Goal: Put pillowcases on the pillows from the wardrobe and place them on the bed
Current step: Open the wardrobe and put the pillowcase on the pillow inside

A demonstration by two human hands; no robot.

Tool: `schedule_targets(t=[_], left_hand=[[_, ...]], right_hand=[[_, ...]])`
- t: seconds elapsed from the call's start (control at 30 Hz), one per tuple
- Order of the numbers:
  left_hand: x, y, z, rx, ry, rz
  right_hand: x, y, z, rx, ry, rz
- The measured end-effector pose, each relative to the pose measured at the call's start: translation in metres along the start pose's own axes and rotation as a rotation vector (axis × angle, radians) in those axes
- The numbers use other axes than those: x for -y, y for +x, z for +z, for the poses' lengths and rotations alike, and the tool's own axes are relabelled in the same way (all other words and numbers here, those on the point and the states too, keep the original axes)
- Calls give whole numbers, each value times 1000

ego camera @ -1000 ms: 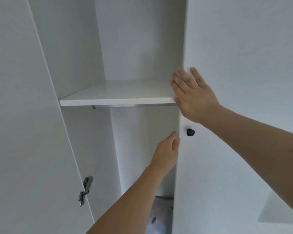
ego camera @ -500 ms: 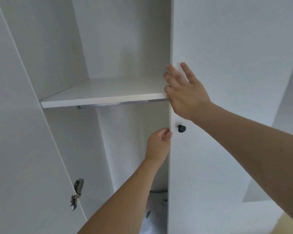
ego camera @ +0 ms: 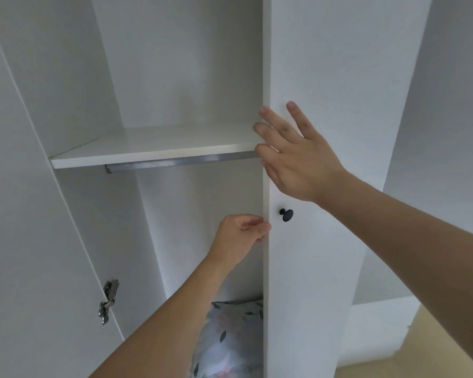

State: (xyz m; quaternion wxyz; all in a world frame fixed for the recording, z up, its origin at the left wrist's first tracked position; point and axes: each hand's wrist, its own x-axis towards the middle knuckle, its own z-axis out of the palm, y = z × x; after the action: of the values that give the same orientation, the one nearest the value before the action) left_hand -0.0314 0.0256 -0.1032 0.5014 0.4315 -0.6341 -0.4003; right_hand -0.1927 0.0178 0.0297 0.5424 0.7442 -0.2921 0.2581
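I face an open white wardrobe. Its right door stands partly open, with a black knob. My right hand lies flat, fingers straight, against the door's front near its edge. My left hand curls its fingers round the door's inner edge just left of the knob. Low inside the wardrobe, a floral-patterned pillow shows behind my left forearm; most of it is hidden by the door and arm.
A bare white shelf spans the wardrobe at hand height, with a metal rail under it. The left door stands open with a hinge. Beige floor shows at the lower right.
My left hand went from straight fingers to curling round the door edge. The door edge has shifted left in view and more of the floral pillow shows below.
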Motion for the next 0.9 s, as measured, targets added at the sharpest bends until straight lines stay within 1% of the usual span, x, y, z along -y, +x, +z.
schedule_targets(t=[0.1, 0.17, 0.2, 0.23, 0.3, 0.47, 0.53, 0.6, 0.67, 0.77, 0.9], left_hand=[[-11, -8, 8, 117, 2, 2], [-18, -13, 11, 152, 4, 14], [-21, -16, 19, 215, -3, 29], [-23, -19, 28, 269, -2, 41], [-24, -25, 35, 298, 3, 70], [-25, -34, 69, 447, -80, 131], [-25, -35, 86, 510, -64, 172], [-24, -34, 106, 549, -16, 218], [-22, -33, 127, 554, -3, 230], [-21, -32, 156, 560, 64, 203], [-27, -29, 187, 656, 101, 170]], right_hand=[[-7, -17, -18, -43, -17, -23], [-12, -25, -24, -48, 4, -34], [-15, -34, -33, -48, -39, -40], [-19, -44, -42, -36, -72, -44], [-26, -52, -50, -27, -76, -51], [-44, -81, -83, 14, -162, -79], [-51, -93, -97, 28, -195, -86], [-60, -104, -112, 60, -220, -88], [-68, -118, -127, 112, -248, -80], [-79, -136, -150, 196, -303, -43], [-89, -152, -171, 284, -357, 8]])
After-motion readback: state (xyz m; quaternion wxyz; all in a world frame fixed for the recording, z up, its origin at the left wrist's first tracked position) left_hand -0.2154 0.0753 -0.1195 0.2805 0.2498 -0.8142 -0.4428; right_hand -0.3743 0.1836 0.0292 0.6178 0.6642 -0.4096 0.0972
